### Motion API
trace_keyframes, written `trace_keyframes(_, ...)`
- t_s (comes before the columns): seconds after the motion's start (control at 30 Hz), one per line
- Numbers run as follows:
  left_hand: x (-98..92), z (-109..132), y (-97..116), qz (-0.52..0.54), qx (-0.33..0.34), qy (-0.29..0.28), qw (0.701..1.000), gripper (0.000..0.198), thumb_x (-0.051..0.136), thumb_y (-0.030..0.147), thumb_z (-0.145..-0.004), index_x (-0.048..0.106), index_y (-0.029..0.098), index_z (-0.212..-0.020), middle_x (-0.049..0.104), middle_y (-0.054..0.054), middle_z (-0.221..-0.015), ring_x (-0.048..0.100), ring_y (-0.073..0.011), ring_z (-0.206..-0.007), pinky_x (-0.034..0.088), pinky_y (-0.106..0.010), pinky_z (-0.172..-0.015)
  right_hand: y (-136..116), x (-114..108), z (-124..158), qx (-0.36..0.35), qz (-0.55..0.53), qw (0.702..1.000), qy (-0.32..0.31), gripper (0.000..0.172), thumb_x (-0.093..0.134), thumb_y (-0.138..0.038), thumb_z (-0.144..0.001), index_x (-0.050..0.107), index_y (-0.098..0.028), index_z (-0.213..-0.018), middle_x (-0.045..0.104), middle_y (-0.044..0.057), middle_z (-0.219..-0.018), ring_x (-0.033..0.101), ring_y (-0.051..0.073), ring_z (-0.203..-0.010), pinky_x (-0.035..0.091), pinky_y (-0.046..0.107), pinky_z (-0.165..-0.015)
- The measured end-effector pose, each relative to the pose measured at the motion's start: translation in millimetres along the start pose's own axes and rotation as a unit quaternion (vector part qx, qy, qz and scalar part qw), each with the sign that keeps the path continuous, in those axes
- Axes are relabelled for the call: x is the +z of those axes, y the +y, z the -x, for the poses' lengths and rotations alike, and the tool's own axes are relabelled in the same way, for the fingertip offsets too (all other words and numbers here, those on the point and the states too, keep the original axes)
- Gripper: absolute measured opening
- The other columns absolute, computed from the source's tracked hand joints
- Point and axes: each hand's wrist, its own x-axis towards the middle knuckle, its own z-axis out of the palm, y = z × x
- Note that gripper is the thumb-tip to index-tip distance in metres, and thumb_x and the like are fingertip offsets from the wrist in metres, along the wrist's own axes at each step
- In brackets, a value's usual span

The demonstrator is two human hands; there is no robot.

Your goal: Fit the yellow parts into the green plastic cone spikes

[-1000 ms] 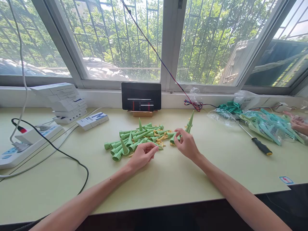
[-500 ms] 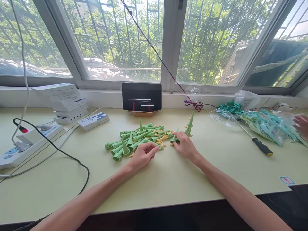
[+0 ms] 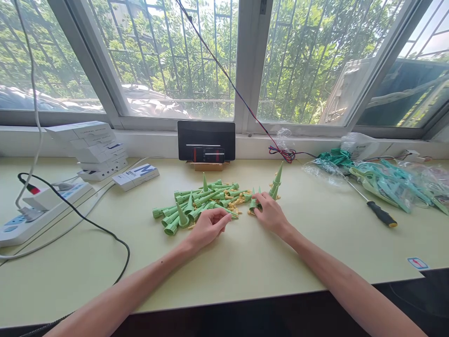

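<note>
Many green cones lie in a loose heap on the table, just beyond and to the left of the left hand. They are of light green plastic, long and narrow, with a wider, ribbed collar at the hollow end; a few stand with the point upward. Small yellow pieces are scattered between the two hands, a little farther away than the fingers. One tall green spike stands slightly tilted behind the right hand.

The left hand has its fingers curled inward beside some thin green tips (whether it pinches one, I cannot tell). The right hand is bent over a small green cone and seems to touch it, but the firmness of the grasp is not visible.

Compared with one second ago, the right hand is lower, its fingers no longer raised, while the left hand remains in the same place.
</note>
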Motion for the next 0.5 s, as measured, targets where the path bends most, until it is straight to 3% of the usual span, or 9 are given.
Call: trace_keyframes(0.5,-0.1,-0.1,-1.8,0.0,0.0,0.0,1.0,0.035,0.059,0.049,-0.086,0.064,0.016,-0.075,0.049,0.004,-0.051,0.04,-0.0077,-0.044,0.031,-0.019,-0.041,-0.9,-0.4,-0.5,0.002,-0.025,0.998,0.049,0.028,0.047,-0.009,-0.08,0.057,-0.02,-0.103,0.057,0.005,-0.096,0.05,0.013,-0.059,0.041,0.026,-0.06)
